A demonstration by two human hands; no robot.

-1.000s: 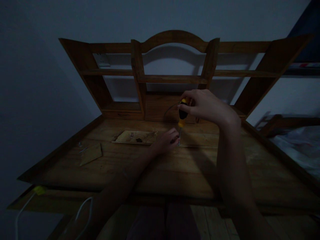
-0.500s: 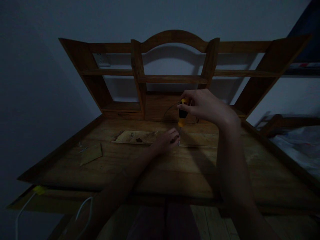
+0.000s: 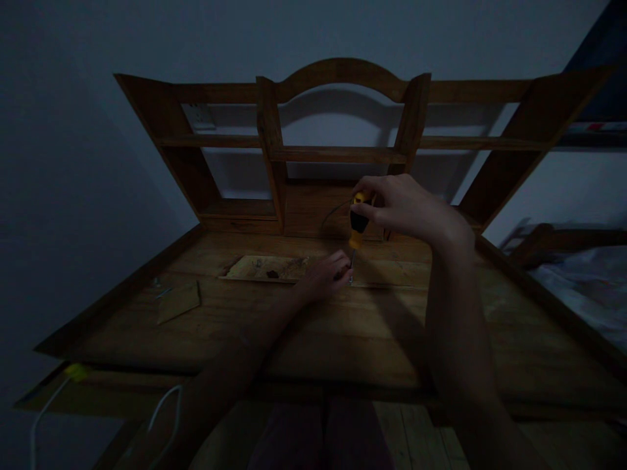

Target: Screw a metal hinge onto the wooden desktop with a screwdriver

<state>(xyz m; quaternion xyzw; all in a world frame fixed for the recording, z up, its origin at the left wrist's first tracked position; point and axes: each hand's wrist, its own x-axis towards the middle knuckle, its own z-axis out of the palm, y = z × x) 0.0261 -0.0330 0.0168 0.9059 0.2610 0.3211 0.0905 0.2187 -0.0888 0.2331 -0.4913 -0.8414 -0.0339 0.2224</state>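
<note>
A yellow and black screwdriver (image 3: 359, 220) stands nearly upright over the wooden desk top (image 3: 294, 333), its handle gripped from above by the fingers of my right hand (image 3: 399, 205). Its shaft runs down to a small metal piece (image 3: 351, 279) at the desk surface, too dim to name. Right beside the shaft, my left hand (image 3: 327, 274) rests low on the wood with curled fingers, close against the screwdriver's lower end. What those fingers pinch is hidden. Left of that hand lies a pale worn strip (image 3: 269, 267) with dark holes in the wood.
A wooden shelf unit (image 3: 337, 155) rises along the desk's back. A square brown piece (image 3: 179, 303) and small metal bits (image 3: 164, 293) lie at the left. A white cable (image 3: 166, 405) hangs near my left forearm. Plastic-looking bags (image 3: 588, 287) are at the right.
Almost nothing differs. My right hand and the screwdriver handle have shifted very slightly to the right; my left hand stays in place.
</note>
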